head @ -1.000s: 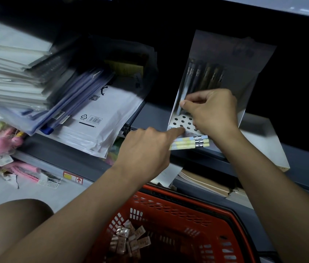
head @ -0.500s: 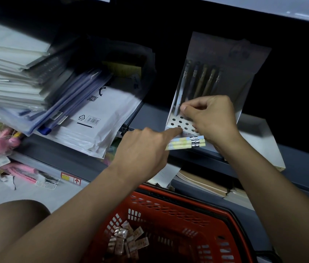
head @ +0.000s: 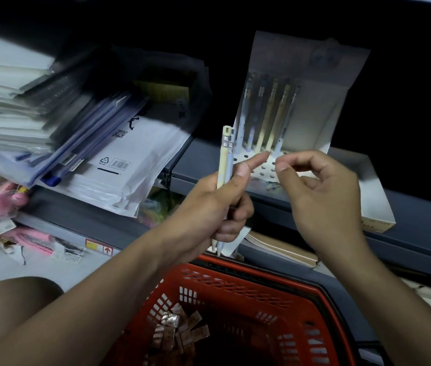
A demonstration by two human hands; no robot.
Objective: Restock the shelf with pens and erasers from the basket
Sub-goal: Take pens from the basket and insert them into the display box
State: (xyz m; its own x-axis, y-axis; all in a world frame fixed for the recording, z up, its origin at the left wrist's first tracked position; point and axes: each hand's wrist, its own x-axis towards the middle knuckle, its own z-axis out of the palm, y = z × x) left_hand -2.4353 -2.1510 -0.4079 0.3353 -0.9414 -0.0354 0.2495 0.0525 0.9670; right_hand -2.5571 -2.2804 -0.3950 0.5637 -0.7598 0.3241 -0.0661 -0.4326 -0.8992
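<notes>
Left fingers (head: 237,207): curled around two pens (head: 225,165), one pale yellow and one pale blue, held upright side by side; index finger extended toward the display box.
Left hand (head: 209,207): raised in front of the shelf edge, above the basket rim.
Right fingers (head: 283,165): thumb and index tip brought close together in a loose pinch, holding nothing visible; remaining fingers curled loosely.
Right hand (head: 322,199): just in front of the perforated base of the display box, apart from the left hand.
Change, pens: half a second ago the two pens lie horizontal at the foot of the display box, caps to the right; they now stand vertical, caps up, tips below the left hand.
Change, right hand: earlier it rests on the box base at the standing pens; it is now drawn back clear of the box.
Display box (head: 309,122): white card, on the dark shelf (head: 420,207), back panel upright; base has rows of round holes.
Display box contents: five pens (head: 270,114) standing in the holes along the left side, leaning back; the other holes are unfilled.
Basket (head: 248,283): red plastic mesh, below the hands.
Basket contents: a heap of small wrapped erasers (head: 180,331) at the left of the bottom.
Shelf, left part: leaning packs of envelopes (head: 119,165) and stacked paper (head: 5,101).
</notes>
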